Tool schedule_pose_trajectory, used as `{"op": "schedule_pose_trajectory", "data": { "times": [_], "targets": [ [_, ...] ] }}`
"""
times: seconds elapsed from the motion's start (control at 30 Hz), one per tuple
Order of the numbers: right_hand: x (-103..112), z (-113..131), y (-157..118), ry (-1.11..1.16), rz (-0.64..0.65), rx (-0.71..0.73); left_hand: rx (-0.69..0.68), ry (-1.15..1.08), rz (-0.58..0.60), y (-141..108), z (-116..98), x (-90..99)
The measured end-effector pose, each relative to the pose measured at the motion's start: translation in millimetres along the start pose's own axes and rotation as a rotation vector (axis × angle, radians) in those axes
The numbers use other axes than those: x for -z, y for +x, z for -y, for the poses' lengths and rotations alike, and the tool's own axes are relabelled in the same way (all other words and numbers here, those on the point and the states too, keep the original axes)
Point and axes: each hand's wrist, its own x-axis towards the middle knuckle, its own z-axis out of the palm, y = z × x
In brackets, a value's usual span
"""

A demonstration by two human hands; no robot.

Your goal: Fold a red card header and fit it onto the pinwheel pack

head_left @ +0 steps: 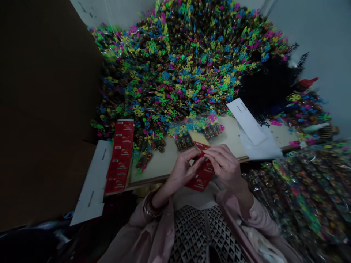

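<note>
Near the front edge of the table, my left hand [185,167] and my right hand [223,164] meet on a red printed strip [201,179]. Fingers of both hands are pinched on its upper part, and its lower end hangs toward my lap. White print on it seems to read "Chocolate". Just beyond my fingers lie clear packets [184,142] of small dark pieces with bright plastic tops. A pale yellowish piece [199,137] shows above the strip; whether it belongs to the strip I cannot tell.
A huge heap of colourful packed pieces [178,73] covers the table's back. More red strips [120,153] lie left on white card [91,182]. White card [246,120] and black plastic parts [265,84] are at right. A big brown box [49,109] stands left; filled packs [307,193] lie lower right.
</note>
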Motion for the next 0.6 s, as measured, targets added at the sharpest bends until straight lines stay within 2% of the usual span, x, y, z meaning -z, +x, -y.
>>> {"op": "schedule_pose_trajectory", "data": {
  "times": [0.27,0.47,0.6],
  "targets": [
    [18.1,-3.4,7.3,-0.025,0.199,0.049,-0.158,0.172,0.117,4.1,-4.6,1.1],
    [19.8,-8.7,13.1,0.158,0.192,-0.056,-0.158,0.132,0.157,6.4,1.9,4.9],
    [12.0,-6.3,9.6,0.083,0.209,-0.044,-0.154,0.132,0.147,6.9,11.5,6.0]
  ]
}}
